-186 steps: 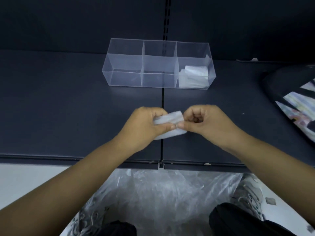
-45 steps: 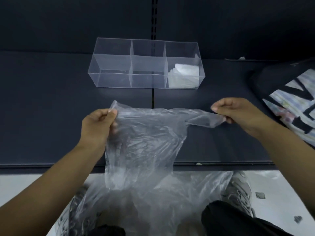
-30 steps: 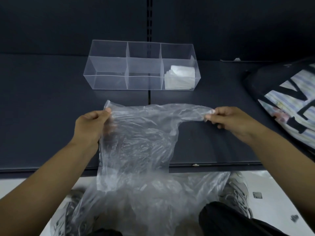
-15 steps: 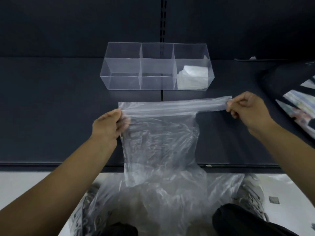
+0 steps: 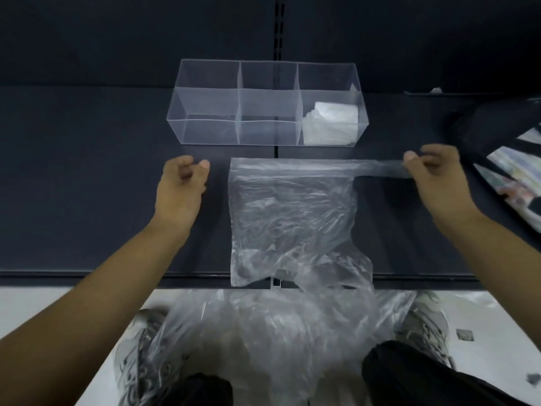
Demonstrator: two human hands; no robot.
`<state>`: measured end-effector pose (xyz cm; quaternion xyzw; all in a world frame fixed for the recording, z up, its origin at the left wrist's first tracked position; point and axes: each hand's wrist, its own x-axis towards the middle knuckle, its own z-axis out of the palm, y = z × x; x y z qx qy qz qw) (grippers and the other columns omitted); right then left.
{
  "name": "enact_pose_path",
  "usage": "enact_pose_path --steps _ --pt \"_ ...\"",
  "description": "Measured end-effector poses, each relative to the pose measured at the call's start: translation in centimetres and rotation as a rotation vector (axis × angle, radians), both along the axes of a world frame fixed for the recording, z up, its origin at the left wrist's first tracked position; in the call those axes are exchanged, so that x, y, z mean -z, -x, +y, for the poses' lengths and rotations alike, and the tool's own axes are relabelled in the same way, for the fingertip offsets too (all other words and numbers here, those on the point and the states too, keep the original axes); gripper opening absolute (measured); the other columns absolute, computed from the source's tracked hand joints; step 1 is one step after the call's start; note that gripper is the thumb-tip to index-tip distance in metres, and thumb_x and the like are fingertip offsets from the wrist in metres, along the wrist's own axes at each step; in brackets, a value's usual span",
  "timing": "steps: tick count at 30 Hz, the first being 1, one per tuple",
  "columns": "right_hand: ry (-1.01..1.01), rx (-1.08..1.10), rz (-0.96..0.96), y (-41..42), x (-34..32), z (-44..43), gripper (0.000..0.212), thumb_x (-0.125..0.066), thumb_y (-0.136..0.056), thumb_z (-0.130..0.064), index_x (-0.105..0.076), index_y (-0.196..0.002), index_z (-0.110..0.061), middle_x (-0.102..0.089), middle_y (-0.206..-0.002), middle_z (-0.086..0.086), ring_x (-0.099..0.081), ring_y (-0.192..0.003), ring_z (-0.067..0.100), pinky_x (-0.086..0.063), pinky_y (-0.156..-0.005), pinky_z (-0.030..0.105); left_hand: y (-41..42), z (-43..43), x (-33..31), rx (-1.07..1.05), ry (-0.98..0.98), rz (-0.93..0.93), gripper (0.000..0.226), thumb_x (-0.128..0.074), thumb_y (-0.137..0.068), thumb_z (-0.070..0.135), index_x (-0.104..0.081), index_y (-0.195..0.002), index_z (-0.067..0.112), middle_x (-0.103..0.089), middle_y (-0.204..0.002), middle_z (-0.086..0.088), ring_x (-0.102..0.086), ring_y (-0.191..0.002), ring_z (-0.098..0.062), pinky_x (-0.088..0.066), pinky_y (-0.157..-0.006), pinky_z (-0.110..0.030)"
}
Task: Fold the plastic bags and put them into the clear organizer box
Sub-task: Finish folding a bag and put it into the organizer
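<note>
Now the plastic bag lies spread on the dark shelf at mid-frame, just below the clear organizer box. The left hand has let go, fingers loosely curled on nothing; the right hand still pinches its handle. Folding can likely begin.

Dark grey shelf with a seam down its middle, clear organizer box standing toward the back, plastic bag spread flat before it, drooping over the front edge, black printed fabric at right, white scrap near the back.
</note>
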<state>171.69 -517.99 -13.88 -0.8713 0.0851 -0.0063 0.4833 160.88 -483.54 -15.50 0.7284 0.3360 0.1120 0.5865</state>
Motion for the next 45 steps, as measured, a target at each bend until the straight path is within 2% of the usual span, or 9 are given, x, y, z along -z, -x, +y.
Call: enact_pose_path --steps 4,8,13,17,22,27,33,37,45 --pt "-0.073 -0.326 0.080 8.0 -1.9 0.8 0.041 -0.060 -0.081 -0.054 -0.058 -0.111 -0.026 -0.059 -0.108 -0.007 -0.054 -0.090 -0.012 -0.040 -0.082 0.007 6.1 -3.2 0.2 0.356 -0.562 -0.094 0.039 -0.046 -0.100 0.029 -0.050 -0.135 0.012 -0.049 -0.133 0.001 -0.043 -0.120 -0.003 -0.028 -0.101 -0.007" --pt "0.258 -0.658 0.227 14.3 -1.0 0.6 0.078 -0.064 -0.063 -0.070 -0.038 -0.131 -0.043 -0.040 -0.120 -0.027 -0.040 -0.116 -0.006 -0.026 -0.100 0.024 9.0 -6.7 1.3 0.679 -0.790 0.102 0.066 -0.012 -0.095 0.049 -0.020 -0.150 0.014 -0.015 -0.156 0.007 -0.008 -0.145 -0.006 0.000 -0.119 -0.025" --pt "0.597 -0.561 -0.112 14.4 1.4 1.4 0.048 -0.073 -0.074 -0.028 -0.057 -0.118 -0.018 -0.053 -0.108 -0.004 -0.051 -0.102 0.021 -0.027 -0.086 0.031 8.3 -6.5 2.7 0.747 -1.077 0.338 0.077 0.024 -0.083 0.060 0.015 -0.147 0.018 0.018 -0.157 0.004 0.022 -0.143 -0.008 0.015 -0.117 -0.035" --pt "0.626 -0.257 -0.287 12.2 2.1 -0.9 0.034 -0.069 -0.076 -0.003 -0.060 -0.106 -0.014 -0.058 -0.093 0.003 -0.056 -0.088 0.029 -0.028 -0.077 0.033 8.1 -6.7 3.3 0.716 -1.147 0.350 0.076 0.001 -0.093 0.058 -0.006 -0.151 0.009 -0.003 -0.160 -0.005 0.001 -0.148 -0.017 0.001 -0.119 -0.044" --pt "0.624 -0.059 -0.195 10.6 2.8 -5.1 0.031 -0.065 -0.087 -0.031 -0.058 -0.109 -0.011 -0.058 -0.094 0.006 -0.055 -0.090 0.030 -0.029 -0.079 0.035 8.1 -6.7 3.4 0.722 -1.178 0.340 0.075 -0.009 -0.096 0.055 -0.021 -0.150 0.005 -0.019 -0.158 -0.012 -0.016 -0.146 -0.026 -0.013 -0.117 -0.054" --pt "0.508 -0.074 -0.090 10.9 2.4 -5.7 0.041 -0.070 -0.082 -0.034 -0.054 -0.114 -0.014 -0.054 -0.086 -0.005 -0.055 -0.085 0.025 -0.040 -0.081 0.040 8.4 -6.6 3.4 0.710 -1.208 0.325 0.075 -0.014 -0.095 0.057 -0.025 -0.150 0.007 -0.024 -0.157 -0.012 -0.019 -0.145 -0.028 -0.015 -0.115 -0.056" --pt "0.017 -0.401 0.380 10.5 -0.2 -6.6 0.091 -0.071 -0.083 -0.013 -0.014 -0.147 -0.041 -0.062 -0.100 -0.021 -0.060 -0.091 -0.010 -0.043 -0.080 0.013 9.7 -6.7 3.4 0.722 -1.241 0.299 0.078 -0.011 -0.096 0.060 -0.027 -0.148 0.004 -0.024 -0.156 -0.012 -0.019 -0.145 -0.026 -0.010 -0.117 -0.051" --pt "-0.110 -0.217 0.410 10.5 -0.5 -6.7 0.056 -0.067 -0.082 -0.041 -0.042 -0.132 -0.041 -0.063 -0.103 -0.023 -0.064 -0.087 -0.007 -0.045 -0.077 0.020 9.7 -6.6 3.3 0.749 -1.247 0.311 0.078 -0.011 -0.096 0.059 -0.030 -0.147 0.003 -0.027 -0.155 -0.012 -0.022 -0.144 -0.026 -0.013 -0.116 -0.053" --pt "0.122 0.033 0.059 11.2 1.8 -6.6 0.017 -0.069 -0.087 -0.014 -0.063 -0.100 -0.022 -0.068 -0.069 -0.003 -0.064 -0.062 0.007 -0.049 -0.059 0.011 9.8 -6.3 3.4 0.776 -1.248 0.283 0.080 -0.010 -0.096 0.061 -0.030 -0.147 0.003 -0.026 -0.156 -0.013 -0.022 -0.144 -0.028 -0.017 -0.115 -0.056"
